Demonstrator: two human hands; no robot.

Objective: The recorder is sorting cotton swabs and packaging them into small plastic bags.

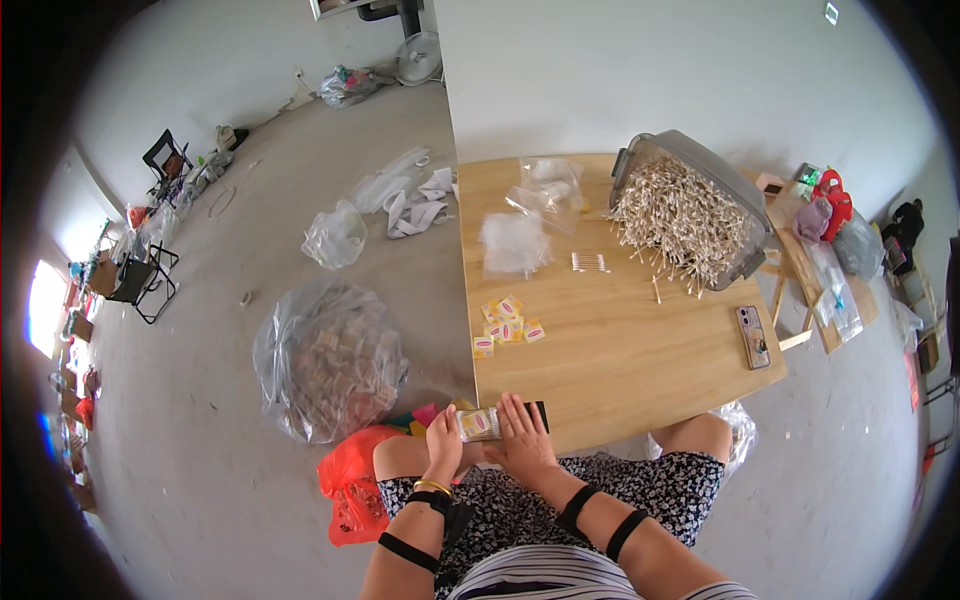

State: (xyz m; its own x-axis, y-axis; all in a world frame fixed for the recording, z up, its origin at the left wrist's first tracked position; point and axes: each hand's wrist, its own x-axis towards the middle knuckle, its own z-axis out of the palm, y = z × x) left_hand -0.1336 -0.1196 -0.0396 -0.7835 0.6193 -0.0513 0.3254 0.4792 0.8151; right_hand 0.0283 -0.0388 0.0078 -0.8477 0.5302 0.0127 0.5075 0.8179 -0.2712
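At table's edge, left hand (443, 440) and right hand (520, 440) pinch a small, seemingly clear-wrapped packet (478, 424).

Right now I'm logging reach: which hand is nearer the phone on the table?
Right. The right hand is at the table's near edge, left of the phone; the left hand sits farther left still.

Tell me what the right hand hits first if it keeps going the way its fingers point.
Probably bare wooden table: the right hand points away up the tabletop. The small yellow packets lie slightly left of that line; depth is unclear.
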